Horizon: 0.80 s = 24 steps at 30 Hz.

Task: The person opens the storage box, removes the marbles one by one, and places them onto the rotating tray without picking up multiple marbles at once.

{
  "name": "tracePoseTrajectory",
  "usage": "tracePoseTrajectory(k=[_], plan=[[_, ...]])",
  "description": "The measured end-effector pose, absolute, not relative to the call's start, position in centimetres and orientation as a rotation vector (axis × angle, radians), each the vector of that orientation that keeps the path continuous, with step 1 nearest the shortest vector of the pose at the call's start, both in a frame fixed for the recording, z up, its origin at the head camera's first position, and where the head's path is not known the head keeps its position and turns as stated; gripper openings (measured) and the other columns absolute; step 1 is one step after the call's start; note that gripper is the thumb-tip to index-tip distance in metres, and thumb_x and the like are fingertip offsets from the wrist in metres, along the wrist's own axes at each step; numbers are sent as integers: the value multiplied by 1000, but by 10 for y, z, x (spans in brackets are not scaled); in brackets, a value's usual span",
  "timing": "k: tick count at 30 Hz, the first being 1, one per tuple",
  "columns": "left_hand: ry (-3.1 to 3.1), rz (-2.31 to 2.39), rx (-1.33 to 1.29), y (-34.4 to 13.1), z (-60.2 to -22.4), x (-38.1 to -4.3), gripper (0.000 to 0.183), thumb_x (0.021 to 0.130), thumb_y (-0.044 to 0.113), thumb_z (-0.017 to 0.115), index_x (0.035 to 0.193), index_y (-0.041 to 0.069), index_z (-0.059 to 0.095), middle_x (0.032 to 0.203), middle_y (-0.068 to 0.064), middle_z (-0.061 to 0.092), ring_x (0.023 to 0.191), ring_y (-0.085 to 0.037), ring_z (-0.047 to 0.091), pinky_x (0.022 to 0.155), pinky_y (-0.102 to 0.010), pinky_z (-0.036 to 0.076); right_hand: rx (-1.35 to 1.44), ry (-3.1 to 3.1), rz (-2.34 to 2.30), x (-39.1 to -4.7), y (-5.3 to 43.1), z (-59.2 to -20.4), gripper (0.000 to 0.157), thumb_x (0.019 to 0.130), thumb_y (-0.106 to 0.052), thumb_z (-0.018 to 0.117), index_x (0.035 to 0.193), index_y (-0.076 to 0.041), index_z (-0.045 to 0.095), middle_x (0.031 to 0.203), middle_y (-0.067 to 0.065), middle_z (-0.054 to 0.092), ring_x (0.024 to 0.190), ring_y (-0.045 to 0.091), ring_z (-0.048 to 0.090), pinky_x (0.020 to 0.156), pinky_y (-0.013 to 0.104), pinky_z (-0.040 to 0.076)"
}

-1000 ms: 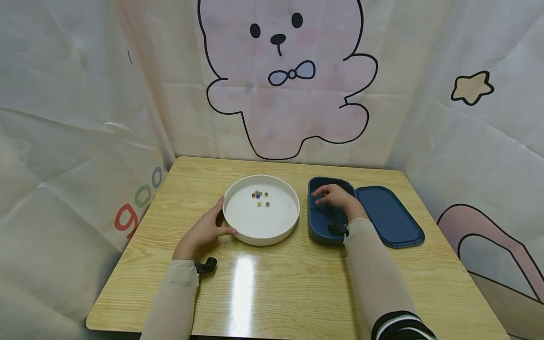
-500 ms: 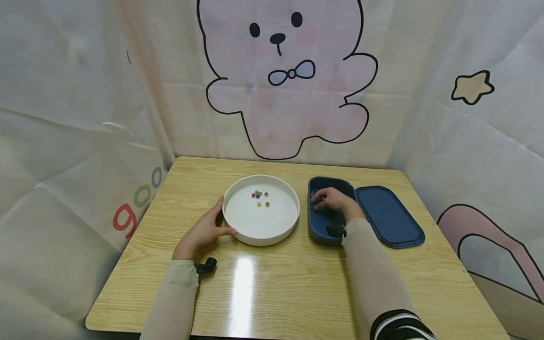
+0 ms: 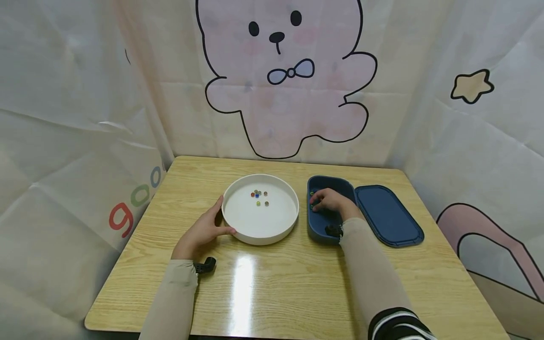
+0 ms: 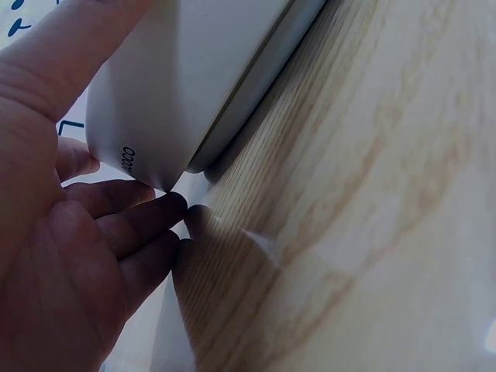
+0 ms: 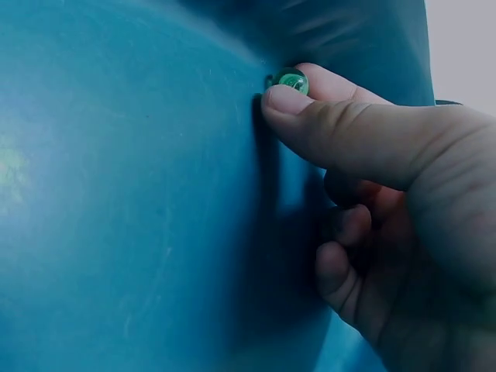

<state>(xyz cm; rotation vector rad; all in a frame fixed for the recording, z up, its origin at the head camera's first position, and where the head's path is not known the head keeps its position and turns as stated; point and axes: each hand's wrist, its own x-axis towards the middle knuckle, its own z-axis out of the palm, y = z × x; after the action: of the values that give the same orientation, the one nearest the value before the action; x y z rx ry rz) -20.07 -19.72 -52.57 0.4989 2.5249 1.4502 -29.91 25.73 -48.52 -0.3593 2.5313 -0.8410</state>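
A white round dish [image 3: 260, 222] holds several small glass marbles [image 3: 258, 194] of mixed colours. My left hand [image 3: 204, 231] grips the dish's left side, with fingers and thumb spread along its outer wall. Up close, the left wrist view has the fingers [image 4: 143, 225] bent against that wall. Inside the dark blue box [image 3: 325, 226], my right hand [image 3: 333, 200] reaches down near the left wall. A clear green marble [image 5: 294, 80] sits between its thumb and index finger, pinched at the box's inner side. The other fingers are curled beneath.
Right of the box lies its flat blue lid [image 3: 388, 215], close to the box wall. Everything stands on a light wooden table [image 3: 289, 288]. Printed curtains [image 3: 276, 118] surround the table at the back and sides.
My right hand has lowered into the blue box, and its fingers have drawn together. The left hand and the dish have stayed put.
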Motion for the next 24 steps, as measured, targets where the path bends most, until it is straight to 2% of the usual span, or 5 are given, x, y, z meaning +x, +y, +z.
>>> tracePoseTrajectory(k=[4, 8, 11, 16, 24], plan=[[2532, 1449, 486, -198, -525, -201, 127, 78, 48, 87, 165, 29, -3, 172, 0, 5, 158, -21, 10, 127, -50, 17, -342, 2523, -853, -300, 254, -485, 21, 92, -15, 78, 112, -9, 74, 112, 7, 68, 99, 22, 57, 89, 37, 47], [2506, 1459, 481, -198, -524, -201, 128, 78, 47, 87, 166, 24, -3, 172, 0, 3, 158, -21, 8, 127, -49, 17, -343, 2530, -849, -301, 255, -485, 21, 92, -17, 78, 111, -10, 74, 112, 7, 69, 98, 21, 57, 89, 37, 47], [2484, 1473, 486, -197, -525, -201, 129, 78, 47, 87, 166, 22, -3, 172, 0, 1, 158, -21, 6, 127, -48, 17, -343, 2550, -849, -300, 258, -484, 21, 93, -20, 78, 112, -12, 75, 117, 7, 69, 101, 22, 58, 91, 39, 48], [2478, 1489, 502, -194, -526, -201, 128, 78, 46, 87, 166, 26, -5, 173, 0, 3, 158, -21, 9, 126, -49, 18, -329, 2587, -898, -299, 265, -480, 22, 91, -24, 79, 112, -16, 76, 126, 8, 67, 112, 25, 59, 99, 45, 48], [2489, 1474, 488, -195, -524, -201, 130, 77, 49, 87, 166, 21, -3, 173, 0, 2, 158, -22, 6, 127, -50, 18, -285, 2643, -1048, -294, 263, -457, 26, 94, -31, 77, 115, -15, 75, 124, 8, 66, 113, 27, 58, 99, 47, 48]])
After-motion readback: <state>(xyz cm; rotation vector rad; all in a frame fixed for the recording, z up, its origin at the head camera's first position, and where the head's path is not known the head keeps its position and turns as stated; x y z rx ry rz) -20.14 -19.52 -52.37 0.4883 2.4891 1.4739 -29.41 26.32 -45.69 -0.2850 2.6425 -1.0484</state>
